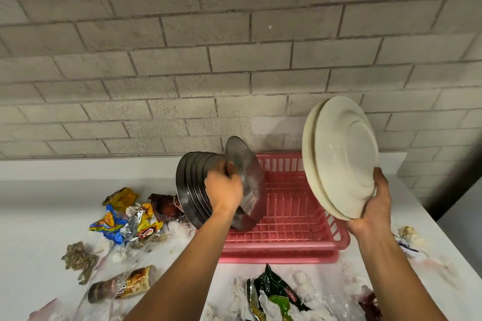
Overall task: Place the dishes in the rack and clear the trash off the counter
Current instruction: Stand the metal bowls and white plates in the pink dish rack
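A pink plastic dish rack stands on the white counter against the wall. Several steel plates stand on edge at its left end. My left hand grips one more steel plate, tilted, its lower edge in the rack beside the others. My right hand holds two stacked white plates upright above the rack's right side, gripping their lower edge. Crumpled snack wrappers lie left of the rack, and a green chip bag lies in front of it.
A brown paper cup lies on its side at the front left, near a grey crumpled wad. Tissue scraps and wrappers lie right of the rack. A grey brick wall backs the counter, which ends at the right.
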{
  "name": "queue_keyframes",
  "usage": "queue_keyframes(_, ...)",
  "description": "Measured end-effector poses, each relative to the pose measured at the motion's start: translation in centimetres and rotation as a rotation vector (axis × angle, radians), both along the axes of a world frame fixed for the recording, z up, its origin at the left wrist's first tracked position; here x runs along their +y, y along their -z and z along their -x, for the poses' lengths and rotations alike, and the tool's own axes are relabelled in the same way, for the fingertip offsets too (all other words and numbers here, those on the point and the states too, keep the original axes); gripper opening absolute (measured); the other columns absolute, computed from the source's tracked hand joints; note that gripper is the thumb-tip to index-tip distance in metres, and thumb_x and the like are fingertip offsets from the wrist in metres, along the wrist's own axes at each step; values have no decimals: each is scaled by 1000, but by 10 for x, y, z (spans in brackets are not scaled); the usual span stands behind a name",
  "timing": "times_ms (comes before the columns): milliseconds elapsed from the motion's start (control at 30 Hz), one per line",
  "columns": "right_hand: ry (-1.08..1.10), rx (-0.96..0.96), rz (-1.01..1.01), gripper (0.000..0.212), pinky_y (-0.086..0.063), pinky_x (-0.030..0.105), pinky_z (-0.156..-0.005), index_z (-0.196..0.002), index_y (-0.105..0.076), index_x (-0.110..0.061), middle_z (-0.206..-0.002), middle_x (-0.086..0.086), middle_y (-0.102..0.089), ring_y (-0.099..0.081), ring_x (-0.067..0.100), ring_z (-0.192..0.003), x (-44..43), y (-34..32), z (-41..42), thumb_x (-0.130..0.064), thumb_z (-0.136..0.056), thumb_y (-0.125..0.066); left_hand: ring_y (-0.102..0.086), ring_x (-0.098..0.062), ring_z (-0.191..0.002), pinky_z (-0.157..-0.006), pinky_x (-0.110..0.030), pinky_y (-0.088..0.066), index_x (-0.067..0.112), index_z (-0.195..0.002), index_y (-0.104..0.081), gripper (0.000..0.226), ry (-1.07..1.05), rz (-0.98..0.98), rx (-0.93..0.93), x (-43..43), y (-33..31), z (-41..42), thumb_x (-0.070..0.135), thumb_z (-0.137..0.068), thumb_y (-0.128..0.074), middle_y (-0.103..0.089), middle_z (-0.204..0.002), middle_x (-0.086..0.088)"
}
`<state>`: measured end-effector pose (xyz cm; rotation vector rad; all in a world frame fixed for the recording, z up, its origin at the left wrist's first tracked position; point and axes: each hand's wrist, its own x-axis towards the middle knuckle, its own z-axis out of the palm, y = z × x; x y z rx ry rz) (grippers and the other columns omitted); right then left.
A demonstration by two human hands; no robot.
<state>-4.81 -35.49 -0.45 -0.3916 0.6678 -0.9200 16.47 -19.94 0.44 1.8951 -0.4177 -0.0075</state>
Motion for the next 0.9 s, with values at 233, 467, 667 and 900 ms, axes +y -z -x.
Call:
queue_keyframes(233, -33, 26, 22, 62, -47, 58, -108, -137, -65, -29, -138, 4, -67, -62, 33, -128, 1, 9, 1, -59, -83, -71, -55, -23, -51, -49, -28, -37, 9, -74, -58, 27, 47, -96, 76, 7, 15, -2, 16, -100, -53, -57, -56, -2)
queue_keyframes(467, -38, 26, 52, 58, -47, 56, -108, -140, -63, -27, -138, 4, -67, -60, 32, -131, 4, 6, -5, -56, -90, -66, -68, -38, -76, -65, -40, -54, 12, -109, -66, 31, 66, -314, -102, 15, 3, -6, 3, -82, -55, -72, -80, -11)
queue_keyframes(667, -63, 13, 75, 54, -48, 56, -107, -136, -66, -27, -132, 4, -70, -62, 33, -128, 4, 6, -8, -56, -90, -67, -62, -37, -114, -102, -42, -47, 7, -129, -63, 47, 125, -445, -236, 21, 3, -12, 2, -82, -61, -69, -120, -15)
queue_keyframes(900, -65, -12, 95, 40, -48, 57, -107, -121, -74, -30, -127, 3, -73, -63, 33, -127, 2, 6, -6, -55, -90, -67, -44, -29, -133, -112, -38, -37, 15, -131, -64, 47, 156, -442, -351, 19, -6, -10, 17, -84, -68, -55, -140, -9)
